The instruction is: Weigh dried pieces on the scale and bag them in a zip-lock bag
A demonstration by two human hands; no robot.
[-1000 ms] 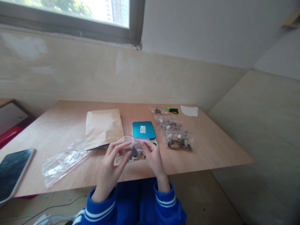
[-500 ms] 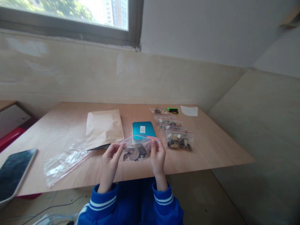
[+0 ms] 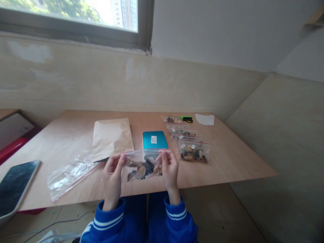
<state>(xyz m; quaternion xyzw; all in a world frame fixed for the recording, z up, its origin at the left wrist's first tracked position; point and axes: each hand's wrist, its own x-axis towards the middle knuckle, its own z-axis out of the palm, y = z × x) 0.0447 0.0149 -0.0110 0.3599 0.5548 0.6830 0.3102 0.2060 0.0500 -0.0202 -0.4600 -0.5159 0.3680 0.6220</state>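
Observation:
Both my hands pinch the red-striped top edge of a clear zip bag (image 3: 143,168), held up near the table's front edge. Brown and dark dried slices show through its plastic. My left hand (image 3: 113,175) grips the upper left corner, and my right hand (image 3: 169,170) grips the upper right one. The bag's top edge is drawn nearly straight between them. Just behind it lies a blue box (image 3: 155,139) with a small white label, partly covered by the bag. A dark pointed blade-like thing (image 3: 100,160) sticks out beside my left hand, its other end hidden.
A brown paper packet (image 3: 112,138) lies at the left, with clear plastic bags (image 3: 72,175) in front and a phone (image 3: 19,187) farther left. To the right are several filled zip bags (image 3: 193,152), a green-and-black tool (image 3: 186,118) and white paper (image 3: 205,119).
My left hand has moved left and slightly down, pulling the bag's top edge from bowed to nearly straight. More of the bag's front and its slices show.

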